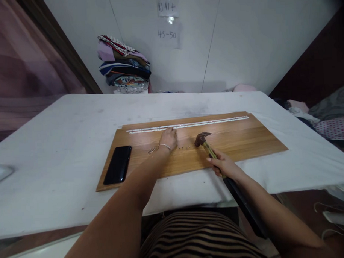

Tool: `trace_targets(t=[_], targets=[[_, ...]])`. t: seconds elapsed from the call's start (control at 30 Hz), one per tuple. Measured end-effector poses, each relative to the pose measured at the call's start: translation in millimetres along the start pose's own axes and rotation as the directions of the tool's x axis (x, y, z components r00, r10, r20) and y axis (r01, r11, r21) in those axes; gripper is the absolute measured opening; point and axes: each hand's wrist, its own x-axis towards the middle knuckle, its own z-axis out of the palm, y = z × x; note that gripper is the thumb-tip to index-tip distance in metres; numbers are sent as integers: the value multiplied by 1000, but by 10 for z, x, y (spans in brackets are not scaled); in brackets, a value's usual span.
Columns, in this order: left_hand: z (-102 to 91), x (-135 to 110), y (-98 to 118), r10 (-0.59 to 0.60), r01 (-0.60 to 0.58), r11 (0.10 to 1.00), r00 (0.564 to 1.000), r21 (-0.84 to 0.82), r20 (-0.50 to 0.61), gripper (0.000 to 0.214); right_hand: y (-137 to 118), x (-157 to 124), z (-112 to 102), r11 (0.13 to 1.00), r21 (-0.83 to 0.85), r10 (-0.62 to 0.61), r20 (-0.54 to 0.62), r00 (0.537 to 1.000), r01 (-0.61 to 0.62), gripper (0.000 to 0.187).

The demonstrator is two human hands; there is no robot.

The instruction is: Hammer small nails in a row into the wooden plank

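Observation:
My right hand (224,164) is wrapped around the handle of a claw hammer (201,138), whose rusty head hovers over or rests on a brown wooden board (245,136); I cannot tell which. Fingers bent together, my left hand (169,138) is at two pale marked strips (211,122) running along the board's far side. Whatever its fingertips pinch is hidden. Beside the left wrist lie a few loose nails (152,149). Between the two hands, several small dark nail heads or holes (185,147) form a row on the wood.
A black phone (117,165) lies on the board's left end. The board is on a table with a white cloth (54,148). Folded clothes (124,64) are stacked against the back wall, below paper notes (168,33). More fabric (330,127) is at the right.

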Motion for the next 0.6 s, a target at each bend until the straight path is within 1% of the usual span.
trace_targets(t=[0.27,0.47,0.6], targets=[[0,-5,1,2,-2,1000,1000,-14,-2,30,-42,-33,-24,1000,-11,-25,-8,1000,25,93],[-33,-15,8,9,-9,1000,1000,-9,-1,27,11,22,-2,1000,0,0,13,1000,0,93],[-37,-19,11,12,-12,1000,1000,-22,0,27,-2,12,-3,1000,0,4,17,1000,-4,92]])
